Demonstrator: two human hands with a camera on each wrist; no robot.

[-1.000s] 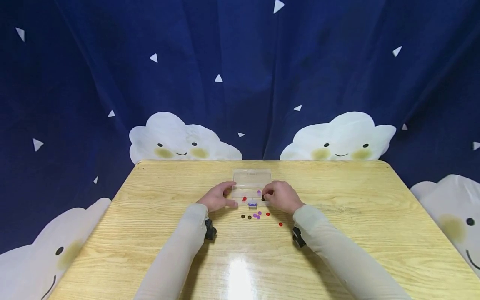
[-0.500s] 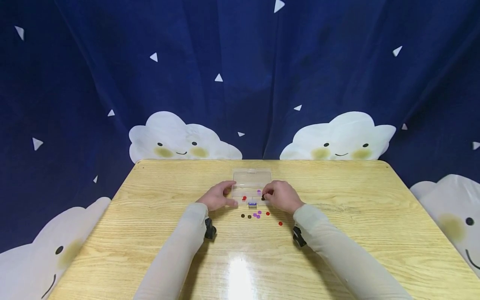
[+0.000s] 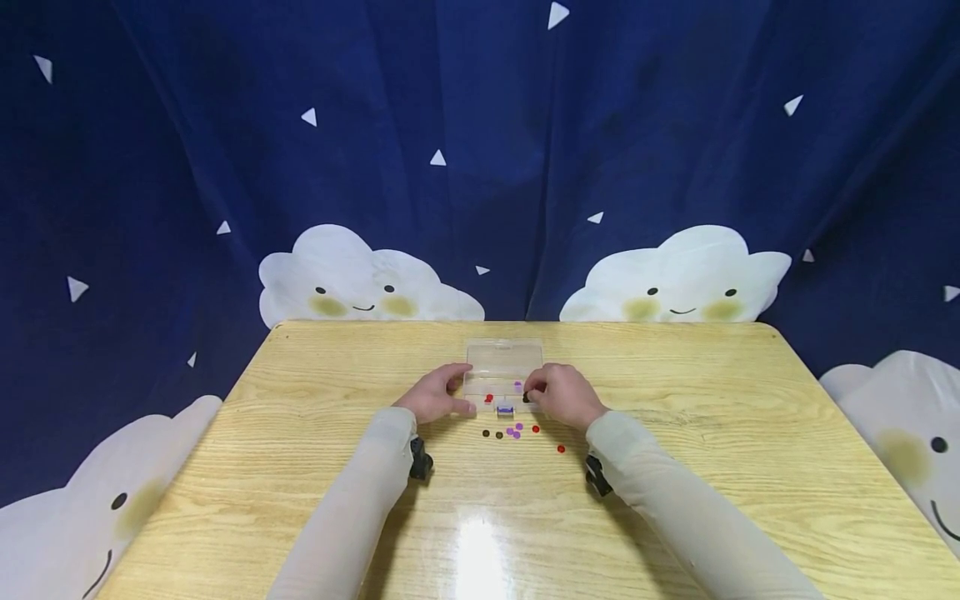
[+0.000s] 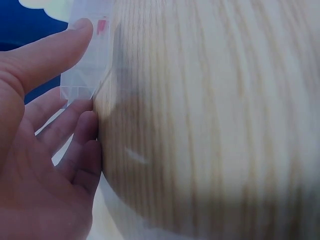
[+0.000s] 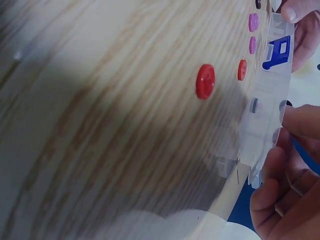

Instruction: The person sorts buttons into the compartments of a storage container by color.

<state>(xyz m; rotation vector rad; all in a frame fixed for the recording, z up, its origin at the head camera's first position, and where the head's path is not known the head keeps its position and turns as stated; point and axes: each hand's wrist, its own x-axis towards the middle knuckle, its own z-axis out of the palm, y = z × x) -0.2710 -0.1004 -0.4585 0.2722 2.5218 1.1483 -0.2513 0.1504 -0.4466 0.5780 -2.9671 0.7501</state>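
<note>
A clear plastic compartment box stands on the table with its lid raised at the back. My left hand holds its left end, thumb along the front wall and fingers behind and beside the end. Over the right compartment, my right hand pinches a small black button between thumb and fingertips, which partly hide it. Another black button shows through the wall below. Red buttons lie in the left compartment and a purple button farther right. A blue latch is on the front.
In front of the box lie loose buttons: two black buttons, several purple buttons and two red buttons, one nearer the right forearm. The wooden table ends at a dark blue curtain with clouds.
My right fingertips have shifted very slightly with the black button over the right compartment. The left hand, box and loose buttons stay where they were.
</note>
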